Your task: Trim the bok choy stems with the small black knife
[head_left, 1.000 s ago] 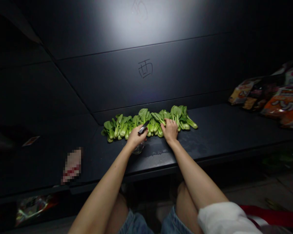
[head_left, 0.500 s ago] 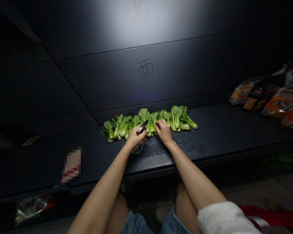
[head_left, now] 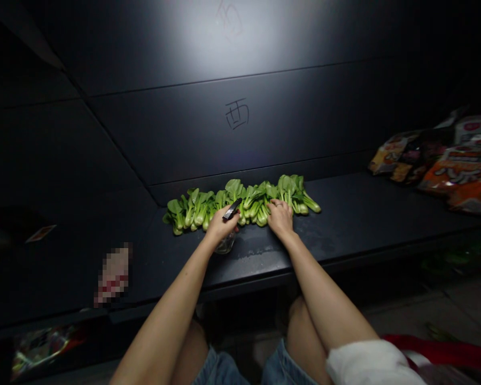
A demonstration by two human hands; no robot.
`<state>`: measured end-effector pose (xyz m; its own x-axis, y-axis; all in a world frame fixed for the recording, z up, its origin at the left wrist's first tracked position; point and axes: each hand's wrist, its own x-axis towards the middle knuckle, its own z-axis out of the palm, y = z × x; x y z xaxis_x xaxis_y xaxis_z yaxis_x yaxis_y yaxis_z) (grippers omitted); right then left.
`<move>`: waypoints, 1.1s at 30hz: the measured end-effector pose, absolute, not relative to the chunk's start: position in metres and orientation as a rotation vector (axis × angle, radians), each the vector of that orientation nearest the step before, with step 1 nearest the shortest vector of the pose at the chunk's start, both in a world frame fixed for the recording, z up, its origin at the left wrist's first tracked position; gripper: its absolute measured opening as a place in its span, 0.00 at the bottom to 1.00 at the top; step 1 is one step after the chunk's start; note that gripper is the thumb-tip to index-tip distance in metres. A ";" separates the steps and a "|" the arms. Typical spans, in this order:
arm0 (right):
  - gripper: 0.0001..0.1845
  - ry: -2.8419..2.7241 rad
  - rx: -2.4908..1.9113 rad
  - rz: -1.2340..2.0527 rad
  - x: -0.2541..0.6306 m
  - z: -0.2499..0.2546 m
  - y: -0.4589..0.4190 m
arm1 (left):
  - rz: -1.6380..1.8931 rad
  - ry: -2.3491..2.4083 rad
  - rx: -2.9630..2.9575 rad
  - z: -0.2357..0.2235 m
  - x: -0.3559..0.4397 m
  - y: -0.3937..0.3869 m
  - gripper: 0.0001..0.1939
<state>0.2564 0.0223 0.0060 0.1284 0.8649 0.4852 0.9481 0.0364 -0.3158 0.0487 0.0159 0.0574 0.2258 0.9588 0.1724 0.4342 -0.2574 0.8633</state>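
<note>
A row of green bok choy [head_left: 208,206] lies along the back of a dark shelf [head_left: 356,224]. My left hand [head_left: 220,227] is closed round a small clear spray bottle [head_left: 226,243] with a black nozzle that points up over the greens. My right hand [head_left: 279,216] rests on the bok choy right of the middle, fingers curled onto the stems; a ring shows on one finger.
Bright snack bags [head_left: 444,160] are stacked at the shelf's right end. A dark back wall carries a scratched mark [head_left: 237,114]. A label card [head_left: 112,274] and a packet [head_left: 44,342] sit on the lower left shelves. My knees are below the shelf edge.
My right hand slid left along the greens, then back right to a bunch near the middle. The left hand and bottle stayed put. The view shifted slightly.
</note>
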 end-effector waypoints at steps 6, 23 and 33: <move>0.19 -1.816 -1.839 -0.224 0.264 0.004 0.023 | 1.005 1.221 1.838 0.061 0.050 0.012 0.11; 0.22 -1.739 -1.848 -0.255 0.266 0.012 0.019 | 0.964 1.364 1.767 0.064 0.052 0.012 0.08; 0.15 -1.776 -1.903 -0.319 0.267 0.010 0.023 | 0.961 1.276 1.789 0.061 0.048 0.014 0.09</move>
